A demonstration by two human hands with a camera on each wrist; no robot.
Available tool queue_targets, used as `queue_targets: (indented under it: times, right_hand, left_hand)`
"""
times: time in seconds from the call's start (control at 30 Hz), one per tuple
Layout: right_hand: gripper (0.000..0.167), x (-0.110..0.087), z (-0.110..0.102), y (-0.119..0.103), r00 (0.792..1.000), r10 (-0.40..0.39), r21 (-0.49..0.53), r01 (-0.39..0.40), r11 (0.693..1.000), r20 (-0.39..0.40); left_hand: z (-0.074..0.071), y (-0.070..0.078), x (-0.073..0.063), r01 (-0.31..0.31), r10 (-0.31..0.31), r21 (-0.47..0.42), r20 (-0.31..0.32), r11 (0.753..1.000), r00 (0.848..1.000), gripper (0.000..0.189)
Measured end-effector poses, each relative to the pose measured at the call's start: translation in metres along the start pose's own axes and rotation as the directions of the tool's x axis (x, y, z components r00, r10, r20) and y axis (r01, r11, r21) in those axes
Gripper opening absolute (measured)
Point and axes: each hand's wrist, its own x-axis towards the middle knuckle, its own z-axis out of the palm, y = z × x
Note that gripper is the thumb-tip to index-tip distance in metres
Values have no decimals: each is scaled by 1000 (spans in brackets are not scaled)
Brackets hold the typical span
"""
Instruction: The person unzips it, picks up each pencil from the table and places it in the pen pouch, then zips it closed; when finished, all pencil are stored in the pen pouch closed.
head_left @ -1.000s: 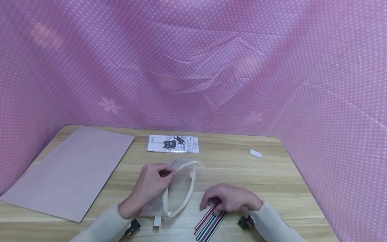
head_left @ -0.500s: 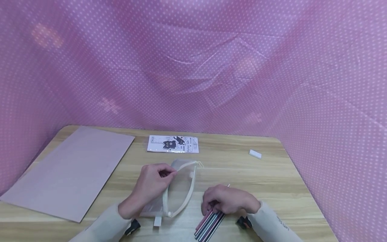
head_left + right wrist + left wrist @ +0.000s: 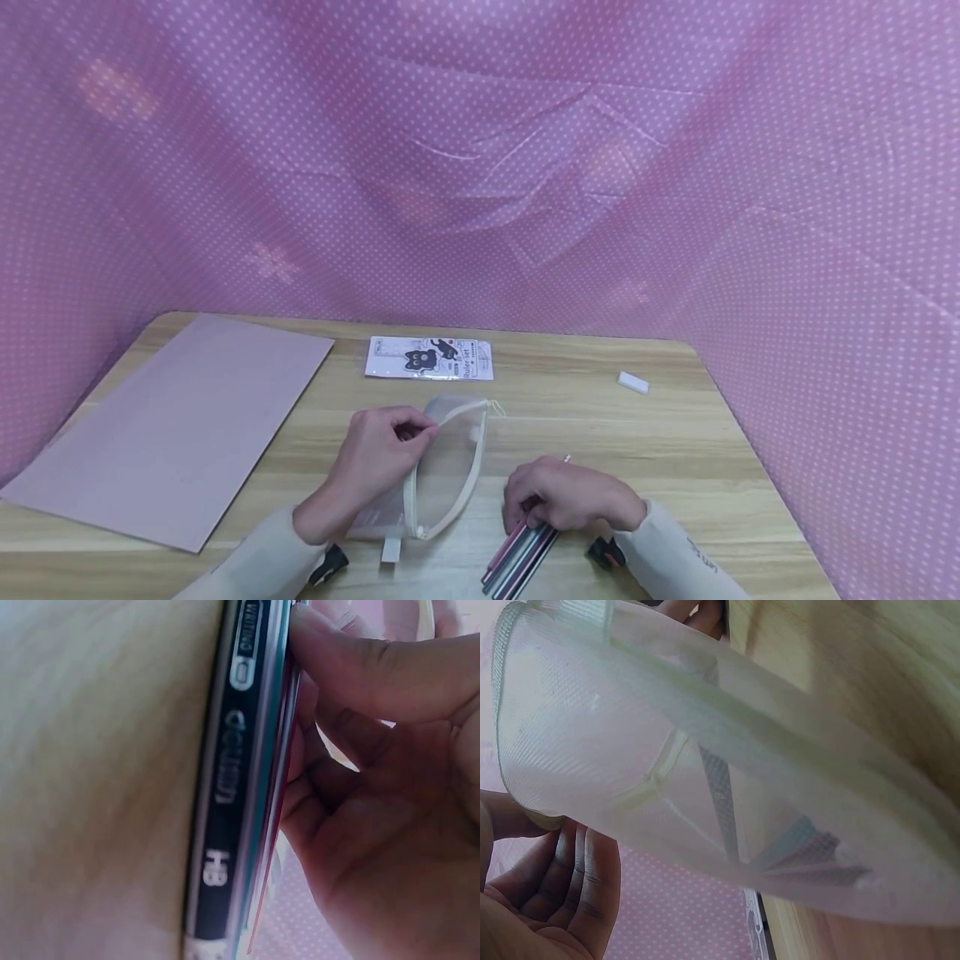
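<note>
My left hand [image 3: 378, 450] pinches the upper edge of a see-through mesh zip pouch [image 3: 446, 479], whose cream zip gapes wide. The left wrist view shows the mesh [image 3: 577, 727] up close, with thumb and fingers at its edge. To the right, my right hand [image 3: 570, 493] grips a bunch of several pencils [image 3: 519, 562] low over the table, fingers curled round them. Their far ends mostly hide under the hand; one tip pokes out beyond it. In the right wrist view the thumb presses on the bundle, and a black pencil [image 3: 225, 780] bears the letters HB.
A ruler set packet [image 3: 429, 358] with a black cat print lies behind the pouch. At the back right is a white eraser [image 3: 633, 382]. A large grey-pink sheet [image 3: 180, 425] covers the left of the wooden table [image 3: 675, 433]. Pink dotted cloth [image 3: 480, 167] hangs all round.
My right hand has moved slightly right and its fingers have drawn in closer round the pencils. One pencil tip now shows beyond the hand. My left hand and the pouch have stayed put.
</note>
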Motion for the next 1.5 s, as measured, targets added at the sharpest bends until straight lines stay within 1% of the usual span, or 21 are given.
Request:
queue_targets:
  times: [0.17, 0.3, 0.4, 0.5, 0.57, 0.63, 0.7, 0.8, 0.9, 0.97, 1.03, 1.17, 1.3, 1.4, 1.5]
  right_hand:
    - [40, 0, 0, -3, 1000, -11, -22, 11, 1000, -4]
    - [35, 0, 1, -5, 1000, -23, -34, 22, 999, -10]
    - [31, 0, 0, -6, 1000, -13, -16, 12, 1000, -26]
    - [31, -2, -3, -8, 998, 33, 50, -31, 998, -57]
    - [29, -2, -6, -8, 993, 74, 90, -66, 994, -94]
    - [26, -2, -8, -10, 982, 125, 148, -104, 983, -144]
    - [25, -1, -10, -11, 964, 173, 206, -131, 970, -201]
    - [27, 4, -12, -14, 929, 271, 340, -178, 923, -250]
    - [29, 11, -11, -16, 901, 356, 438, -223, 871, -248]
    - [29, 15, -10, -18, 888, 394, 472, -250, 846, -236]
    - [27, 19, -8, -19, 880, 422, 498, -272, 824, -218]
    - [21, 26, -5, -20, 859, 480, 569, -309, 762, -177]
    - [20, 33, -3, -21, 848, 505, 633, -305, 711, -159]
    - [23, 38, -1, -21, 851, 501, 697, -264, 666, -156]
    - [27, 41, 2, -21, 856, 494, 766, -211, 607, -156]
  left_hand:
    - [0, -1, 0, -11, 11, 4, -4, 1000, 1000, 4]
    - [0, 0, 0, -10, 10, 7, -5, 1000, 1000, 7]
    - [0, 0, 0, -9, 9, 4, -9, 1000, 1000, 6]
    - [0, 1, 0, -4, 4, 4, -11, 1000, 1000, 5]
    - [0, 1, 0, -4, 4, 6, -10, 1000, 1000, 5]
    - [0, 1, 0, -5, 5, 5, -9, 1000, 1000, 4]
    - [0, 1, 1, -6, 6, 2, -6, 1000, 1000, 4]
    - [1, 1, 1, -2, 2, 1, 0, 1000, 1000, 4]
    - [1, 1, 0, 6, -6, 0, 6, 1000, 1000, 4]
    - [1, 1, 0, 7, -7, -2, 8, 1000, 1000, 4]
    - [1, 1, 0, 6, -6, -4, 11, 1000, 1000, 4]
    - [1, 1, 0, 4, -4, -4, 13, 1000, 1000, 4]
    - [1, 1, 0, -3, 3, -5, 10, 1000, 1000, 5]
    - [0, 2, 0, -4, 4, -6, 11, 1000, 1000, 5]
    - [0, 3, 0, -2, 2, -3, 12, 1000, 1000, 4]
